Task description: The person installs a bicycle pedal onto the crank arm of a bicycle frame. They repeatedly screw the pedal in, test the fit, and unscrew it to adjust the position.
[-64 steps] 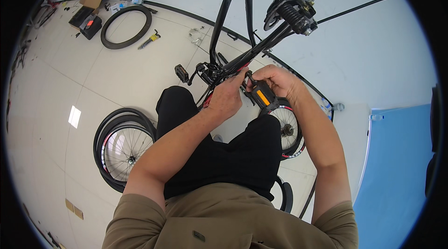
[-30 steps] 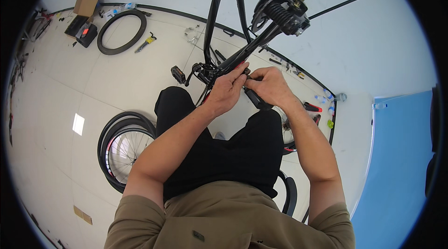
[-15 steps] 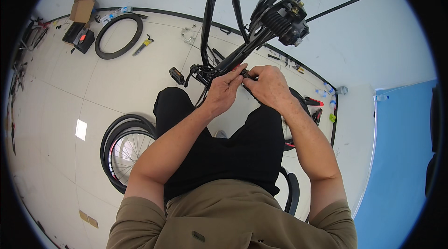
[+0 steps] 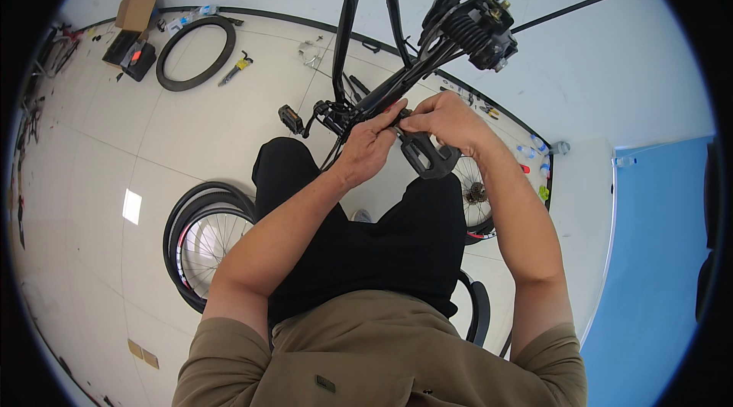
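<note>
A black bicycle frame (image 4: 379,98) stands before me, with a bare tube running up to the far right. A black pedal (image 4: 427,156) hangs toward my right knee, its axle end between the pinched thumb and fingers of my right hand (image 4: 450,123). My left hand (image 4: 368,149) is closed around what seems to be the end of the crank arm, just beside that axle end; the fingers mostly hide the arm. Where the axle meets the crank cannot be seen. On the frame's left side another pedal (image 4: 290,119) sits on its crank.
Spoked wheels with tires (image 4: 210,247) lie left of my legs; another wheel (image 4: 475,197) lies right. A loose tire (image 4: 195,53), an opened cardboard box (image 4: 136,14) and a yellow-black tool (image 4: 236,69) lie far left. Small tools (image 4: 489,111) and bottles (image 4: 527,151) line the wall.
The pedal has swung into view below my right hand, which has turned and shifted slightly. My left hand has stayed in nearly the same place.
</note>
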`<state>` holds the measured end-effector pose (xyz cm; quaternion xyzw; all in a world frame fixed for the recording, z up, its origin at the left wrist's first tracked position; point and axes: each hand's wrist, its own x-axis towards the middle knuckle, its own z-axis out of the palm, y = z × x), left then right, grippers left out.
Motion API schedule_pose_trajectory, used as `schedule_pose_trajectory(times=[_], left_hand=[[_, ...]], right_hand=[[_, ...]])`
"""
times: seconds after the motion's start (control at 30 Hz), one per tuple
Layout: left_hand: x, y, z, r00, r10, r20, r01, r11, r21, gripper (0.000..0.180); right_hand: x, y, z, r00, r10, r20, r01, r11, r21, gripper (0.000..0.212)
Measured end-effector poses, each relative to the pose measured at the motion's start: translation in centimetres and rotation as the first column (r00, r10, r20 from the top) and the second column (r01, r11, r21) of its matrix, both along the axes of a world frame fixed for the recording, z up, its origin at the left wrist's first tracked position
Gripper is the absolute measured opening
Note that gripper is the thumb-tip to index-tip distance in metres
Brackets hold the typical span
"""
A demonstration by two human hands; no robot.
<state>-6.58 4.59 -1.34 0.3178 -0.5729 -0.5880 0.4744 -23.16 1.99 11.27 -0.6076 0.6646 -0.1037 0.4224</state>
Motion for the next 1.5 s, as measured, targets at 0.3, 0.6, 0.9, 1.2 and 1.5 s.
schedule_pose_trajectory(times=[0.3,0.6,0.9,1.2,1.5], left_hand=[[-0.7,0.1,0.5,0.908,-0.113,-0.404,0.252,0.916,0.311,0.063],[-0.8,0.9,1.9,0.996,-0.067,-0.054,0.073,0.992,0.104,0.091],[-2.7,1.7,2.7,0.938,0.245,0.244,-0.24,0.97,-0.051,0.072],[-2.1,1.2,2.7,0.878,0.341,0.335,-0.309,0.94,-0.145,0.064],[-2.2,1.1,2.1,0.886,0.359,0.294,-0.318,0.931,-0.179,0.062]], right_hand=[[-2.5,-1.8,-1.0,0.91,-0.224,0.349,0.088,0.926,0.366,0.023],[-1.9,-1.8,-0.6,0.93,-0.19,0.314,0.105,0.958,0.267,0.03],[-0.9,-1.3,0.0,0.973,-0.087,0.216,0.047,0.981,0.187,0.022],[-2.3,0.0,-0.3,0.909,-0.189,0.372,0.149,0.98,0.134,0.036],[-3.3,11.4,-6.8,0.453,-0.317,0.833,0.362,0.919,0.153,0.04]])
